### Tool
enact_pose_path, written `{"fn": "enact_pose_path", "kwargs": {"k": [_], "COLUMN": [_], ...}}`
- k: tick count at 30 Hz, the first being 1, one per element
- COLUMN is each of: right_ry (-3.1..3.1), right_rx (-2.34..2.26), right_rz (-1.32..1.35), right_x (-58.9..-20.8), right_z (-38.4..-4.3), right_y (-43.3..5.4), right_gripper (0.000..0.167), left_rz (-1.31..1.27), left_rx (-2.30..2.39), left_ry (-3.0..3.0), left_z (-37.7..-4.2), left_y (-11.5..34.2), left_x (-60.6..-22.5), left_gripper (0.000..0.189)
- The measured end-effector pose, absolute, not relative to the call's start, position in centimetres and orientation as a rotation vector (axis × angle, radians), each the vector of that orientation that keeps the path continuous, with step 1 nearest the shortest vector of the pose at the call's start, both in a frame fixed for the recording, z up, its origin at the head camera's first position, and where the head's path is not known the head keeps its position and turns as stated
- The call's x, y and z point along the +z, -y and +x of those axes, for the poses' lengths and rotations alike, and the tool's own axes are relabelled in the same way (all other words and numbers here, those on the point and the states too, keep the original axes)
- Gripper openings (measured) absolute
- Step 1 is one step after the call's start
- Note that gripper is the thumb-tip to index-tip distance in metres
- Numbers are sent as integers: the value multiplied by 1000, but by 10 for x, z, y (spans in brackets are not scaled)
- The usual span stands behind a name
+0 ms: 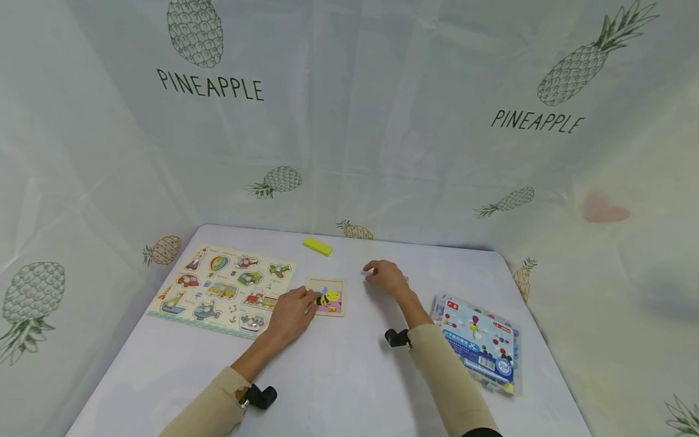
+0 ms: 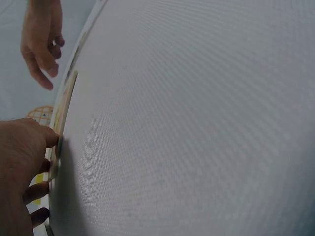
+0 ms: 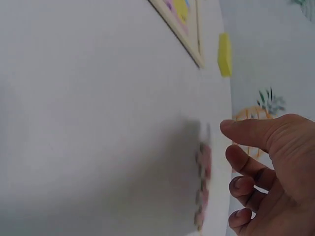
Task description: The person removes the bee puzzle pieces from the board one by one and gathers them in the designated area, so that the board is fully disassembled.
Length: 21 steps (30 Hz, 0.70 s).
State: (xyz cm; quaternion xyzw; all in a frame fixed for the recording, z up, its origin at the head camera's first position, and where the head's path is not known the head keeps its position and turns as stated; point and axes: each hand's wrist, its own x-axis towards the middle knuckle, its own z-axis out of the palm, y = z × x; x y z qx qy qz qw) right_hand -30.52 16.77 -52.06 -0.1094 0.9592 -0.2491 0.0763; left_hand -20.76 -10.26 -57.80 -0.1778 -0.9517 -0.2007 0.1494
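Note:
My left hand rests at the left side of a small wooden bee puzzle, its fingertips on the frame and picture. From the left wrist view, the thumb and fingers of that left hand lie along the edge of the thin board. To the right of the puzzle, my right hand hovers above the table with nothing in its fingers. Seen from the right wrist, the right hand has its thumb apart from loosely bent fingers, beside pink puzzle pieces on the table. In the head view those pieces are mostly hidden behind the hand.
A large vehicle peg puzzle lies at the left. One yellow block is near the table's back edge. On the right sits a clear plastic box with a blue and white label. Pineapple-print cloth hangs behind the table.

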Motion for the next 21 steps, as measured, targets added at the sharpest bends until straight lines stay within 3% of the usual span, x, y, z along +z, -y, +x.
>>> {"fn": "enact_pose_path", "kwargs": {"k": [10, 21], "right_ry": [-2762, -2771], "right_rx": [-783, -764], "right_rz": [-526, -514], "right_x": [-534, -538], "right_z": [-279, -269], "right_y": [-127, -114], "right_gripper": [25, 21], "left_rz": [-579, -577], "left_rx": [-387, -379], "left_ry": [2749, 2721], "left_z": [-206, -205], "left_y": [98, 97], "left_x": [-579, -580], "left_gripper": [28, 27]}}
